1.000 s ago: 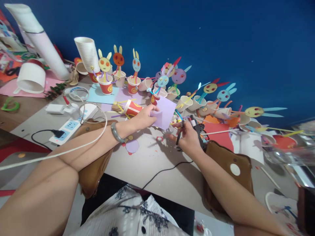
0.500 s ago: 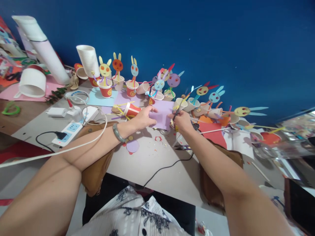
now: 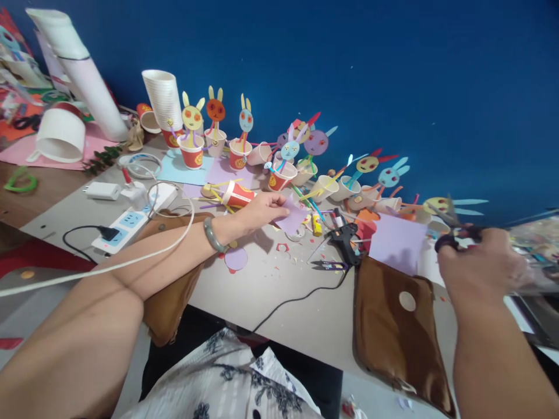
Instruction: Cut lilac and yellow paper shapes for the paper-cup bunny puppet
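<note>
My left hand (image 3: 265,210) pinches a small piece of purple paper (image 3: 292,219) above the middle of the table. Out to the right, my right hand (image 3: 478,259) is closed around a pair of scissors (image 3: 449,218), whose blades point up and away, slightly blurred. A larger purple sheet (image 3: 397,241) lies between the two hands, over the red paper. On the table below sit a black glue gun (image 3: 345,241), thread snips (image 3: 328,265) and a purple paper circle (image 3: 236,259). A red paper cup (image 3: 239,195) lies on its side behind my left wrist.
Paper cups with rabbit-faced figures (image 3: 247,120) line the blue wall. At left are a power strip (image 3: 124,224) with a white cable crossing my forearm, a stack of cups (image 3: 161,99) and a white thermos (image 3: 82,75). A brown pouch (image 3: 402,331) hangs over the front edge.
My right hand has swung far right with the scissors. The purple paper is now two pieces: a small one stays in my left hand, the larger one lies to the right.
</note>
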Demonstrator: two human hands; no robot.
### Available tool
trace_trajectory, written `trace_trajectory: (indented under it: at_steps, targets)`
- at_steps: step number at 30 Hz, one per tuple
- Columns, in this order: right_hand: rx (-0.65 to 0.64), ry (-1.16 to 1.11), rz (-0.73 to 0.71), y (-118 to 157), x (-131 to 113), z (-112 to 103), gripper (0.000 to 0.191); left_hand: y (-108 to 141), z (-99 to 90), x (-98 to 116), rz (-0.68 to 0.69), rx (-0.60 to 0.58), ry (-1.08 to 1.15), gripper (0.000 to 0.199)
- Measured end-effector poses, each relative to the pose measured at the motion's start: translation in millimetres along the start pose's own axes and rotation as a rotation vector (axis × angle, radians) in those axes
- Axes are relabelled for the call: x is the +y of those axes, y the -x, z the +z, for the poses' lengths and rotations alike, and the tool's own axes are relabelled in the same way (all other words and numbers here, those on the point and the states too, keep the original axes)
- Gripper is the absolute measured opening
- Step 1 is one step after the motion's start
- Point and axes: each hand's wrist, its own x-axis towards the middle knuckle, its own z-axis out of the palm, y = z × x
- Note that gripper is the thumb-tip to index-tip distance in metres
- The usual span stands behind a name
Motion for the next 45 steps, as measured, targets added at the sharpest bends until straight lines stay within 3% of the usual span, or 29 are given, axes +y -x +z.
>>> trace_trajectory:
  at_steps: [1,2,6,10,13,17,20,23,29,33,39,43,45]
  targets:
    - [0.100,0.119,0.058,5,-15,4,0.018,0,0.1,0,-0.005,-0.019,0.021,0.007]
    - [0.069,0.119,0.112,11,-33,12,0.018,1,0.1,0,-0.012,-0.038,0.044,0.009]
    - [-0.368,-0.434,0.290,28,-111,61,0.038,5,-0.7,7,-0.014,-0.076,0.054,0.013]
    - [-0.664,-0.665,0.299,38,-150,105,0.053,7,-0.7,15,0.026,-0.116,-0.073,0.011]
    - [-0.658,-0.789,0.301,44,-153,125,0.052,5,1.0,16,0.037,-0.118,-0.137,0.011]
    - [-0.514,-0.941,0.365,54,-147,137,0.046,5,5.0,16,-0.036,-0.092,-0.014,0.031]
    - [-0.462,-0.990,0.382,58,-143,140,0.044,7,7.1,17,-0.130,-0.123,0.046,0.021]
    - [-0.478,-0.952,0.369,59,-140,141,0.046,7,7.2,18,-0.157,-0.133,0.043,0.012]
    - [-0.560,-0.947,0.339,59,-136,139,0.050,6,7.3,14,-0.148,-0.153,0.091,0.013]
    - [-0.512,-0.966,0.298,59,-136,137,0.046,6,9.1,12,-0.132,-0.116,0.174,0.022]
    - [-0.482,-0.999,0.290,59,-139,135,0.039,8,6.8,18,-0.098,-0.206,0.237,0.018]
    - [-0.446,-0.981,0.238,60,-141,132,0.040,8,5.6,20,-0.147,-0.194,0.264,0.010]
    - [-0.450,-1.012,0.215,61,-140,131,0.040,8,5.4,18,-0.183,-0.201,0.248,0.016]
